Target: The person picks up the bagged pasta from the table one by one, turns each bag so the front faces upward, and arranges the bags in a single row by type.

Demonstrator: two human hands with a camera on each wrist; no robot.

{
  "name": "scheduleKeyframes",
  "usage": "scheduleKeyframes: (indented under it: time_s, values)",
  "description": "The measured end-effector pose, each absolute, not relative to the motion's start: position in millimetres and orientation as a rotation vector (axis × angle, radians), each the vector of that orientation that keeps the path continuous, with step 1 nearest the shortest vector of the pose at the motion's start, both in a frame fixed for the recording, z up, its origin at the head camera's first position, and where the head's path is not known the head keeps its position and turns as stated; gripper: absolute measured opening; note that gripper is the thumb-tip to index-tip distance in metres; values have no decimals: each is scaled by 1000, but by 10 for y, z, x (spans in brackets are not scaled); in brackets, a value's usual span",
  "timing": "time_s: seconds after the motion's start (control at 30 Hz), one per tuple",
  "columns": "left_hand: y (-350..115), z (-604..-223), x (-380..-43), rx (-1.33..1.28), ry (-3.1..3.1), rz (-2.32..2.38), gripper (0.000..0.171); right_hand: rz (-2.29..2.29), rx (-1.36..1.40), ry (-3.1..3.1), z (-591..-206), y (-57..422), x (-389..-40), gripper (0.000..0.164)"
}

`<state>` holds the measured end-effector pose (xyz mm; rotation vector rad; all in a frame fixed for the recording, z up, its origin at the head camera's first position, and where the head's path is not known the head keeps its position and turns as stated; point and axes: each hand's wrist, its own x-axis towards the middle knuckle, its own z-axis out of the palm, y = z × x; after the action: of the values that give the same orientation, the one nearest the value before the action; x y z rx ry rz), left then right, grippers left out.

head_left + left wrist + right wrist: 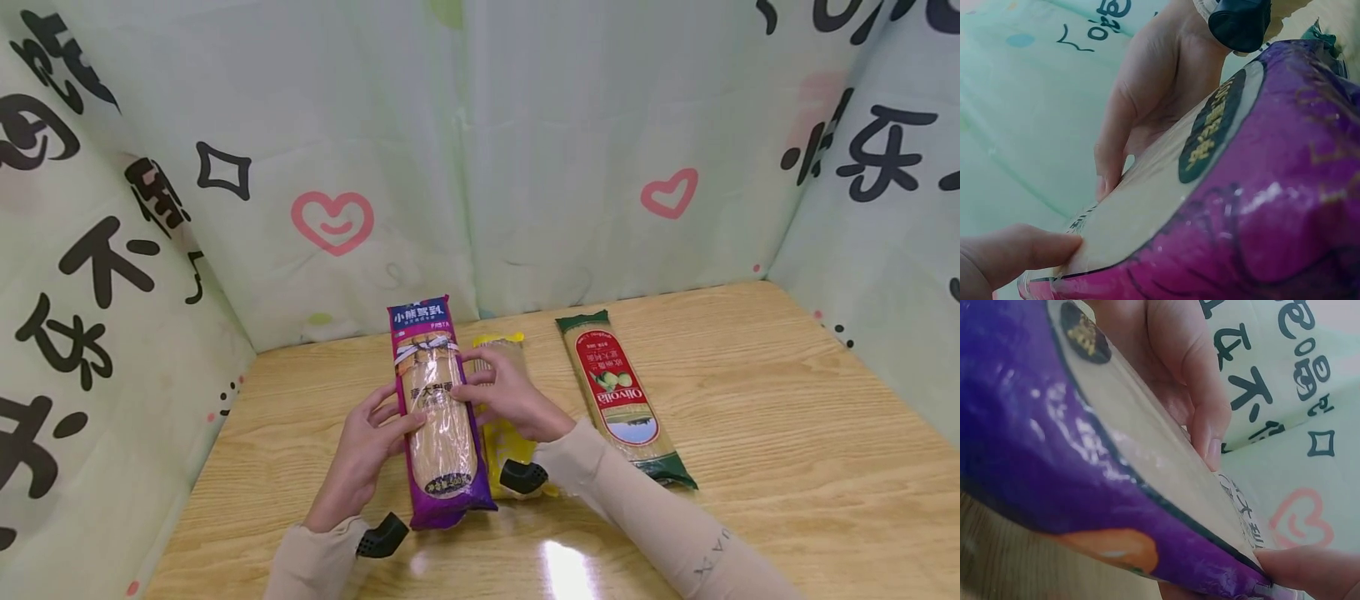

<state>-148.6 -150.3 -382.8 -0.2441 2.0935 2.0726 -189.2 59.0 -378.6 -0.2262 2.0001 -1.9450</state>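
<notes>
A purple bag of spaghetti (442, 450) with a clear window is held up at a slant above the table, seen in all three views. My left hand (363, 454) grips its left edge, thumb on the front. On the opposite edge my right hand (513, 396) holds it, thumb over the window and other fingers partly hidden at the side. In the left wrist view the left thumb (1029, 250) presses the window's border; the right thumb (1310, 569) does likewise in the right wrist view. Behind the purple bag, a yellow pasta bag (506, 450) is partly covered.
To the right, a pasta bag with green ends and a red label (618, 387) lies slanted on the wooden table (787, 400). Printed curtains (465, 167) stand along the back and both sides. Dark wrist devices (382, 536) sit at both cuffs.
</notes>
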Motion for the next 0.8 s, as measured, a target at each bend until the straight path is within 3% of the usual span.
scheduleKeyframes:
  time_s: [0.8]
  values:
    - [-1785,-4000,-1532,-335,2145,1989,66,-1847,-152,2007,-3979,243,-2005,56]
